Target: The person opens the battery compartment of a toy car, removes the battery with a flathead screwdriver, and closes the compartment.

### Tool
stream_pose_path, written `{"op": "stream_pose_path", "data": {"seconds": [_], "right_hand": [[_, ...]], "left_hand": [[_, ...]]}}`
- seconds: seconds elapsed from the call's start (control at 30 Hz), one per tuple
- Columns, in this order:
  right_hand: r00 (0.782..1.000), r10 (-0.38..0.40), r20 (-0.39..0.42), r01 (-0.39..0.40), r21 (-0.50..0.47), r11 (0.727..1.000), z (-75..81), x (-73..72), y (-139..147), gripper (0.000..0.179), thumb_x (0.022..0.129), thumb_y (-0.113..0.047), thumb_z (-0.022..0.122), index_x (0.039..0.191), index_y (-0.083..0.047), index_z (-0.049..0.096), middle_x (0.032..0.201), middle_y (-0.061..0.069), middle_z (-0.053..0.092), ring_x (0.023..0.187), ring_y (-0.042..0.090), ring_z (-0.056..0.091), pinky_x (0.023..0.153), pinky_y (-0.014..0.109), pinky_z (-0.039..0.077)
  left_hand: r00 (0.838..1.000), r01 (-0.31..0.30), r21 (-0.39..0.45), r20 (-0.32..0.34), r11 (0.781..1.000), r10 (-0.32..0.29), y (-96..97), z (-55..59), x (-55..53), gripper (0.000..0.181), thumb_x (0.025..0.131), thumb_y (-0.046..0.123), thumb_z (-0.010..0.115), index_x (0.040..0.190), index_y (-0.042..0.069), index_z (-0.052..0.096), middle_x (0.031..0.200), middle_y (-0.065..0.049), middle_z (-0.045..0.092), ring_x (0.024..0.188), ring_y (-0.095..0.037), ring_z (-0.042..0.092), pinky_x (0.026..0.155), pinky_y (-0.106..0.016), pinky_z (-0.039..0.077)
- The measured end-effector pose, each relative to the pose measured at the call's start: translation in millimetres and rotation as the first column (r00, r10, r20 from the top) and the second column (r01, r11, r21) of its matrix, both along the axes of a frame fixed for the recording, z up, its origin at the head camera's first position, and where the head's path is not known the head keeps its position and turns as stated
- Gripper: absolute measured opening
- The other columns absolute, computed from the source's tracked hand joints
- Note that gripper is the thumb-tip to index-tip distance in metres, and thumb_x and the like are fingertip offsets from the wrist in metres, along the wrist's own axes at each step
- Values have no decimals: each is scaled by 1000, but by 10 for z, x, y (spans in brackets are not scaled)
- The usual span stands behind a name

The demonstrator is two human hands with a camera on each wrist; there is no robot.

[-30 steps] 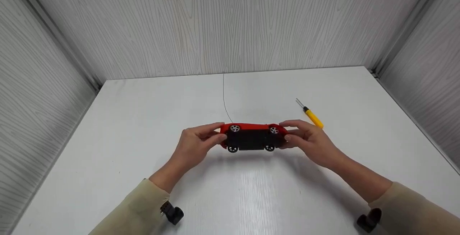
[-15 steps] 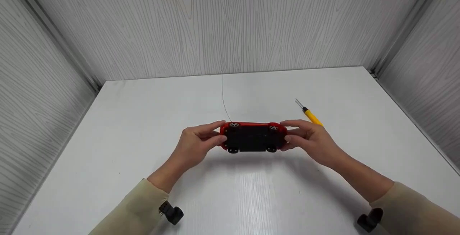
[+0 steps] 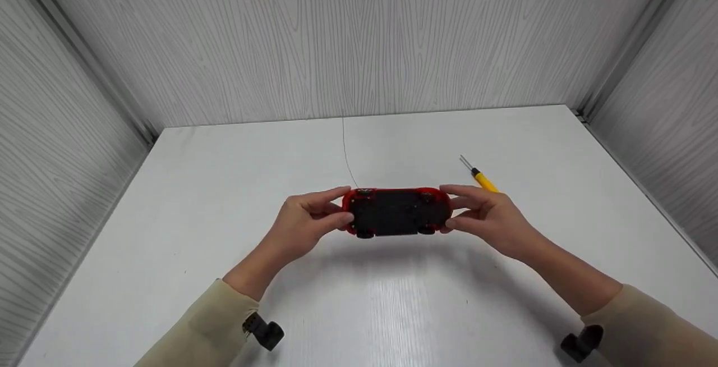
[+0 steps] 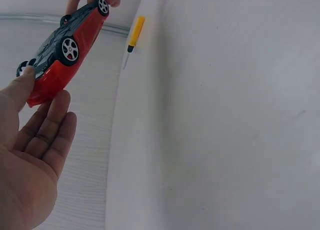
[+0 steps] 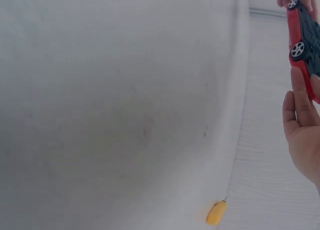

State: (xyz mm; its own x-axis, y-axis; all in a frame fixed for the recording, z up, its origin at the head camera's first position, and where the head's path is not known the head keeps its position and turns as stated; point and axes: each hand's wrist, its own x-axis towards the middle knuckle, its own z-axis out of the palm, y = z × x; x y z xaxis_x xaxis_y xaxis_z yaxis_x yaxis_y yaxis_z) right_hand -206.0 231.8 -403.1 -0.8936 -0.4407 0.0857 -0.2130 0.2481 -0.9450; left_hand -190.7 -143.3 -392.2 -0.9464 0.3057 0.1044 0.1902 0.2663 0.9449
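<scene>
A red toy car [image 3: 390, 212] is held up above the white table, its black underside turned toward the head camera. My left hand [image 3: 300, 224] pinches one end of it between thumb and fingers. At the other end my right hand [image 3: 493, 224] grips it the same way. From the left wrist view, the car's red side and silver-spoked wheels [image 4: 70, 49] show. A thin dark wire [image 3: 346, 154] rises from behind the car's upper edge. The roof is hidden from the head view.
A yellow-handled screwdriver [image 3: 482, 180] lies on the white table [image 3: 252, 159] behind my right hand, its handle end hidden by that hand. Pale wood-grain panels [image 3: 359, 41] enclose the table at the back and both sides.
The toy car has tilted so that its underside faces the head camera more fully, and its wheels now show less. Both hands keep their hold and have barely moved.
</scene>
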Motion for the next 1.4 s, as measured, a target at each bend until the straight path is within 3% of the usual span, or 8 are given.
{"op": "stream_pose_path", "data": {"seconds": [0.47,0.77,1.4], "right_hand": [[997,19,74,-20,10,1000,-111,-11,-11,66,96,-3,77,157,-8,52,127,18,71,98,35,77,92,33,60],[995,27,99,-32,50,998,-172,-29,-25,66,96,-5,78,157,-6,51,130,19,70,98,29,77,91,28,59],[991,9,130,-28,146,989,-274,-66,4,66,96,-12,79,156,-16,55,133,14,69,101,28,75,88,27,56]], "left_hand": [[992,-5,54,124,999,-2,5,-162,-30,54,95,16,82,147,14,66,106,-11,79,90,-26,78,91,-32,61],[988,-22,26,151,999,18,11,-241,-24,52,95,16,82,145,16,68,105,-10,79,90,-25,78,89,-33,61],[979,-40,23,200,999,34,64,-392,-29,52,95,15,82,145,14,67,105,-10,79,93,-22,77,87,-31,61]]}}
